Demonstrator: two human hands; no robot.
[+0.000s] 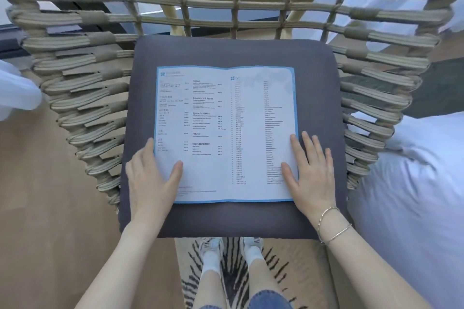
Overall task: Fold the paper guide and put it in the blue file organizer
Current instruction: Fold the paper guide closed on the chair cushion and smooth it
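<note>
The paper guide (226, 133), white with a blue border and printed menu text, lies unfolded and flat on a dark grey seat cushion (231, 52). A vertical crease runs down its middle. My left hand (150, 180) rests flat on its lower left corner, fingers spread, thumb on the sheet. My right hand (311, 173) lies flat on the lower right corner, partly over the paper's right edge. Neither hand grips the sheet. No blue file organizer is in view.
The cushion sits in a woven rope chair (95, 78) with high sides and back. White bedding (411, 195) bulges at the right. A striped rug (233, 271) and my feet lie below the seat's front edge, on a wooden floor (37, 195).
</note>
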